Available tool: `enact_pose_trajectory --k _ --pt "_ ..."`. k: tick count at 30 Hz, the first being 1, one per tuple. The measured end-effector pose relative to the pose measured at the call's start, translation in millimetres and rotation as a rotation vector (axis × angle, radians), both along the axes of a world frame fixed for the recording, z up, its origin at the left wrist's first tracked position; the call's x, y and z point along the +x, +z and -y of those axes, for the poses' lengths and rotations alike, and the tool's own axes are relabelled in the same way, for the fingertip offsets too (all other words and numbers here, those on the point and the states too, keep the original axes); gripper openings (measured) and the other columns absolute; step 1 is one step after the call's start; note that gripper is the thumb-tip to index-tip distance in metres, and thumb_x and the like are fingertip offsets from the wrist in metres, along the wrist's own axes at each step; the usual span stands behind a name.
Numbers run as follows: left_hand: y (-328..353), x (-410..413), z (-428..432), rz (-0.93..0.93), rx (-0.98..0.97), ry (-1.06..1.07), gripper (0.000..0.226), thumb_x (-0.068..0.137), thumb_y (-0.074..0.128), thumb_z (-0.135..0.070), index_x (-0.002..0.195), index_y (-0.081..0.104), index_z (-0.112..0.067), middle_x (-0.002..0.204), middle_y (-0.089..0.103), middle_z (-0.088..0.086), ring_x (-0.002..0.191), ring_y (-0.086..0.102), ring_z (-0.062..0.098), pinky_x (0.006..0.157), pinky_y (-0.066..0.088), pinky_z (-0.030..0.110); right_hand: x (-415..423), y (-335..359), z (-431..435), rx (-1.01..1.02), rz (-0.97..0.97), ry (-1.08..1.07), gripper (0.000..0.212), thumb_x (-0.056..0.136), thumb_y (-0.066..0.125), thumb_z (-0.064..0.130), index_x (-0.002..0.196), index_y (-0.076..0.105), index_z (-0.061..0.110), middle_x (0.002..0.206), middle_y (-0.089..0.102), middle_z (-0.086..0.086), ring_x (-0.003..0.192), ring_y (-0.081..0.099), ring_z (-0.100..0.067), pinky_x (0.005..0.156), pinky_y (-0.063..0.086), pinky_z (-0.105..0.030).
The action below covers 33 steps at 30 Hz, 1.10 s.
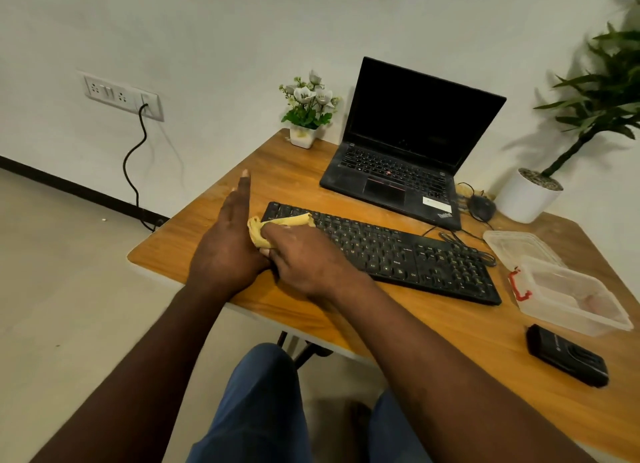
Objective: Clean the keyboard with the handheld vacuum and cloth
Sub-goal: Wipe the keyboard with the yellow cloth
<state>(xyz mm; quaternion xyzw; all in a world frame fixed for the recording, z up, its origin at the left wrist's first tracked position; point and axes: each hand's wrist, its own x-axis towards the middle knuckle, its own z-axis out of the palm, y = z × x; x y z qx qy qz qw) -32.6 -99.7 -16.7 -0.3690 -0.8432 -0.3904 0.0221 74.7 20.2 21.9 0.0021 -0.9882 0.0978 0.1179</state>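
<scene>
A black keyboard (398,251) lies slantwise on the wooden table (433,327). My right hand (304,258) grips a bunched yellow cloth (266,227) and presses it on the keyboard's left end. My left hand (225,241) stands on its edge beside the keyboard's left end, fingers straight and pointing away from me, its palm against the cloth. A black handheld vacuum (568,357) lies on the table near the right front edge, apart from both hands.
An open black laptop (405,151) stands behind the keyboard, with a mouse (481,208) to its right. Clear plastic containers (561,286) sit right of the keyboard. A small flower pot (306,116) and a large potted plant (530,196) stand at the back. A cable (133,164) hangs from the wall socket.
</scene>
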Motion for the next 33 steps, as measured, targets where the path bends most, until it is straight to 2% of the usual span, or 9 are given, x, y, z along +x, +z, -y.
enact_pose_trajectory --k 5,8,12,14,16,18,22,28,33 --pt "0.6 1.8 9.6 -0.087 -0.160 0.016 0.125 0.078 0.085 -0.049 0.165 -0.003 -0.035 0.147 0.054 0.014 0.120 0.060 0.039 0.097 0.051 0.053 26.0 -7.9 7.5 -0.007 -0.058 0.050 0.008 0.103 0.055 0.021 0.106 0.056 0.013 0.099 0.067 -0.009 0.088 0.057 -0.028 0.077 0.050 -0.046" --pt "-6.6 -9.0 10.5 -0.044 -0.242 -0.019 0.104 0.074 0.083 -0.050 0.159 0.023 -0.043 0.133 0.066 0.001 0.120 0.061 0.030 0.096 0.054 0.049 44.6 -12.9 2.9 0.041 -0.048 -0.008 0.026 0.102 0.054 0.020 0.127 0.059 0.015 0.125 0.069 -0.008 0.114 0.060 -0.027 0.102 0.047 -0.046" --pt "1.7 -10.1 12.7 0.321 -0.054 -0.120 0.062 0.081 0.068 -0.010 0.137 0.060 -0.036 0.121 0.068 -0.017 0.102 0.063 -0.003 0.084 0.055 0.017 59.0 -18.0 1.8 0.061 -0.058 -0.112 0.039 0.103 0.053 0.021 0.141 0.056 0.020 0.139 0.064 -0.007 0.134 0.046 -0.025 0.109 0.039 -0.046" --pt "9.3 -2.8 12.3 0.477 0.017 -0.108 0.051 0.085 0.065 -0.008 0.133 0.069 -0.026 0.128 0.068 -0.007 0.096 0.064 0.001 0.079 0.054 0.020 56.3 -19.5 8.9 0.058 -0.081 -0.128 0.035 0.102 0.055 0.021 0.137 0.058 0.020 0.132 0.067 -0.006 0.129 0.046 -0.026 0.103 0.041 -0.047" --pt "10.8 3.7 9.5 0.408 0.045 -0.042 0.047 0.086 0.060 -0.040 0.132 0.070 -0.034 0.135 0.068 0.000 0.117 0.063 0.017 0.100 0.052 0.042 51.0 -21.2 16.1 0.083 -0.079 -0.150 0.031 0.101 0.055 0.021 0.132 0.058 0.019 0.127 0.070 -0.005 0.126 0.048 -0.027 0.100 0.041 -0.047" --pt "6.9 13.1 6.6 0.219 -0.100 0.015 0.050 0.096 0.048 -0.055 0.139 0.064 -0.037 0.140 0.065 0.003 0.133 0.051 0.025 0.112 0.039 0.052 50.2 -23.8 17.4 0.114 -0.088 -0.187 0.031 0.100 0.055 0.021 0.131 0.058 0.019 0.124 0.071 -0.005 0.125 0.050 -0.027 0.099 0.041 -0.047" --pt "9.3 29.8 2.9 -0.042 -0.230 0.104 0.051 0.106 0.039 -0.053 0.151 0.052 -0.032 0.144 0.062 0.004 0.140 0.040 0.029 0.113 0.031 0.051 84.9 -24.8 0.5 0.067 -0.111 -0.333 0.044 0.100 0.055 0.024 0.144 0.055 0.023 0.128 0.069 -0.004 0.127 0.049 -0.024 0.102 0.041 -0.046" --pt "1.9 27.3 -2.0 -0.105 -0.309 0.142 0.054 0.104 0.038 -0.054 0.152 0.049 -0.034 0.143 0.063 0.003 0.139 0.040 0.031 0.113 0.031 0.053 175.5 -21.7 -45.2 0.003 -0.130 -0.662 0.051 0.094 0.067 0.019 0.144 0.058 0.028 0.128 0.069 -0.005 0.126 0.052 -0.025 0.099 0.047 -0.049" --pt "3.9 35.7 -9.1 -0.157 -0.308 0.211 0.050 0.101 0.042 -0.045 0.147 0.056 -0.030 0.141 0.064 0.005 0.136 0.041 0.033 0.111 0.033 0.055 211.9 -25.0 -68.6 0.013 -0.128 -0.884 0.037 0.094 0.067 0.020 0.131 0.063 0.020 0.122 0.071 -0.010 0.125 0.055 -0.030 0.101 0.047 -0.051"
